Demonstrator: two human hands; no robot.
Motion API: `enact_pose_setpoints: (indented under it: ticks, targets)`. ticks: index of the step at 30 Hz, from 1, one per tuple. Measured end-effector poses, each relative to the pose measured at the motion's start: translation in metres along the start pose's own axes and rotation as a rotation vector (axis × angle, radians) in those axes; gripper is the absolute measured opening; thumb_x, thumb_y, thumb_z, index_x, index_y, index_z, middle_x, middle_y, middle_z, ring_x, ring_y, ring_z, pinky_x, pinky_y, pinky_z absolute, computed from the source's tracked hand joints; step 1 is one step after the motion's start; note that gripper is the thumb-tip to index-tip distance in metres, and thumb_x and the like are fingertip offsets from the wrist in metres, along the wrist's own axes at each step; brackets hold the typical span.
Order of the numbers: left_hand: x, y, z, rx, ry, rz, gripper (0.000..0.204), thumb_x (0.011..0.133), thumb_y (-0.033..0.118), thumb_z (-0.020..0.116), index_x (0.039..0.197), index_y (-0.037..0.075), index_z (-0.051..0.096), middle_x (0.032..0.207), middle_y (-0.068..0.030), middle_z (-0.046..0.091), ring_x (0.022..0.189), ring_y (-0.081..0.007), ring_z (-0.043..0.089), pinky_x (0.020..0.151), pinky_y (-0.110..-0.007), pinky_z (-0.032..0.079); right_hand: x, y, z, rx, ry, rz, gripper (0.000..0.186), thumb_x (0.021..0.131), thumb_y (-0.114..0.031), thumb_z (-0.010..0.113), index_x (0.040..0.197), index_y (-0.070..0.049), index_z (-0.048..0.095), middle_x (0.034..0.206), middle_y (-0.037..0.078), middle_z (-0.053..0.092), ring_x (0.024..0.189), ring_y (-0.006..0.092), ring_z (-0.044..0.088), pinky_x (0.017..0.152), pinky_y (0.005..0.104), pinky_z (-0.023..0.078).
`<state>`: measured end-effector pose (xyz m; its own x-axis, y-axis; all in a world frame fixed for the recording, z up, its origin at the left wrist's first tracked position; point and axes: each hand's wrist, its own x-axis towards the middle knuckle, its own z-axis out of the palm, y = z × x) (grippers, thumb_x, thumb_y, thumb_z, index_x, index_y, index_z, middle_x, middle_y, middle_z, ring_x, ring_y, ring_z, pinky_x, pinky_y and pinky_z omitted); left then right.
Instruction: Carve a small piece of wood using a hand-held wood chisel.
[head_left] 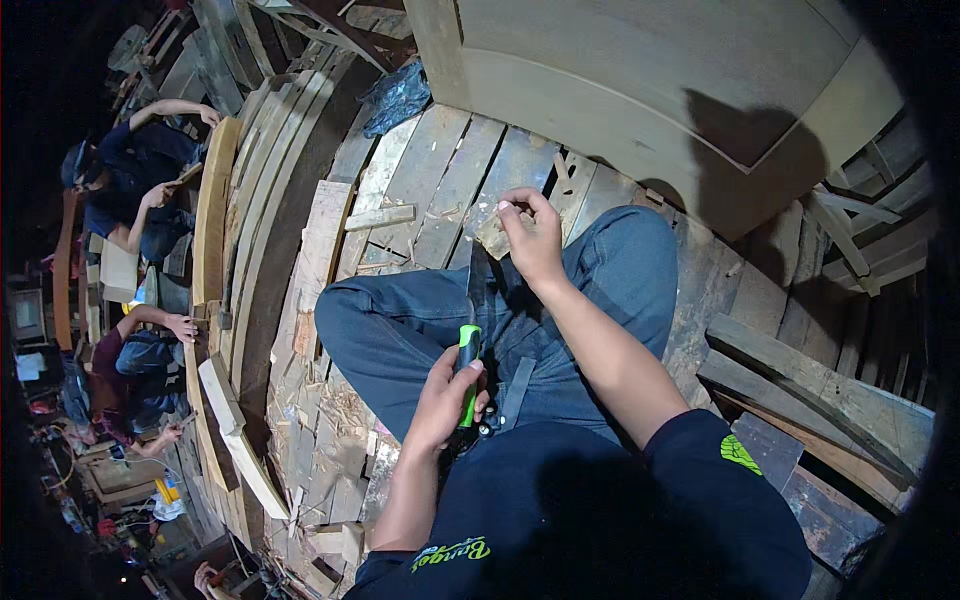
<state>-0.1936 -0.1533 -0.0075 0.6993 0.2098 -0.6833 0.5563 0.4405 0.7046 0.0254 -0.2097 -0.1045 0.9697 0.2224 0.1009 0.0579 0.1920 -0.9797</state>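
Floor (pixel 425 170), planked. Panel (pixel 640 70), grey-brown, standing beyond. Legs (pixel 380 315), crossed — blade (pixel 477 290) above, its handle (pixel 469 342) (green-black) gripped in left hand (pixel 445 400). Right hand (pixel 533 240): tight pinch on thin brownish scrap (pixel 491 236) — just beside blade tip.

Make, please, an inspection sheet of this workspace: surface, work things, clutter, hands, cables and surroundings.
Surface: plank floor, dark gaps between some boards.
Work things: bladed tool with green-and-black handle; thin brownish piece close to the blade, contact unclear.
Clutter: wood shavings and an offcut at the left; black plastic bag near the large panel.
Hands: left hand grips the handle; right hand pinches the thin piece.
Cables: cannot tell; the far left is too dim and crowded.
Surroundings: large panel ahead, long timbers at the left, other people beyond them.
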Motion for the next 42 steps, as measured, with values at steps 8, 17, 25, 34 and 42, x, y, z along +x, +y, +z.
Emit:
enact_pose_setpoints:
  ticks: [8,17,25,34,42]
  targets:
    - [0.002,-0.001,0.000,0.003,0.010,-0.010,0.025,0.101,0.020,0.059,0.118,0.004,0.050,0.085,-0.0037,0.056,0.061,-0.0102,0.055,0.049,-0.026,0.045,0.002,0.000,-0.002,-0.015,-0.009,-0.012,0.006,0.090,-0.004,0.063,0.095,-0.001,0.063,0.083,0.003,0.064,0.079,0.0116,0.059,0.077,0.0284,0.048]
    - [0.001,-0.001,0.003,0.002,0.026,0.001,0.023,0.101,0.021,0.058,0.115,0.004,0.050,0.083,-0.0041,0.055,0.059,-0.0114,0.055,0.048,-0.026,0.045,0.002,0.001,-0.001,-0.001,0.009,-0.036,0.007,0.091,-0.006,0.064,0.094,0.000,0.063,0.082,0.003,0.064,0.079,0.0115,0.059,0.077,0.0278,0.048]
    - [0.009,0.000,0.007,0.058,0.021,0.045,0.020,0.101,0.019,0.056,0.113,0.005,0.050,0.083,-0.0050,0.054,0.059,-0.0126,0.054,0.049,-0.027,0.045,0.001,-0.001,-0.002,-0.095,-0.017,-0.057,0.013,0.088,-0.009,0.069,0.095,0.001,0.065,0.085,0.007,0.067,0.082,0.0144,0.063,0.079,0.0301,0.050]
    - [0.013,-0.006,0.005,0.025,0.021,0.040,0.018,0.100,0.019,0.056,0.110,0.005,0.049,0.086,-0.0053,0.054,0.058,-0.0128,0.054,0.049,-0.028,0.046,0.003,-0.001,0.000,-0.119,-0.031,-0.065,0.013,0.085,-0.008,0.070,0.094,0.001,0.065,0.085,0.006,0.068,0.083,0.0141,0.064,0.079,0.0294,0.051]
    - [0.014,-0.004,0.011,-0.006,0.039,0.049,0.016,0.100,0.017,0.056,0.109,0.006,0.049,0.088,-0.0059,0.055,0.059,-0.0127,0.055,0.048,-0.027,0.046,0.002,-0.004,0.001,-0.116,-0.016,-0.069,0.013,0.086,-0.009,0.070,0.093,0.000,0.066,0.085,0.006,0.068,0.082,0.0142,0.064,0.079,0.0295,0.051]
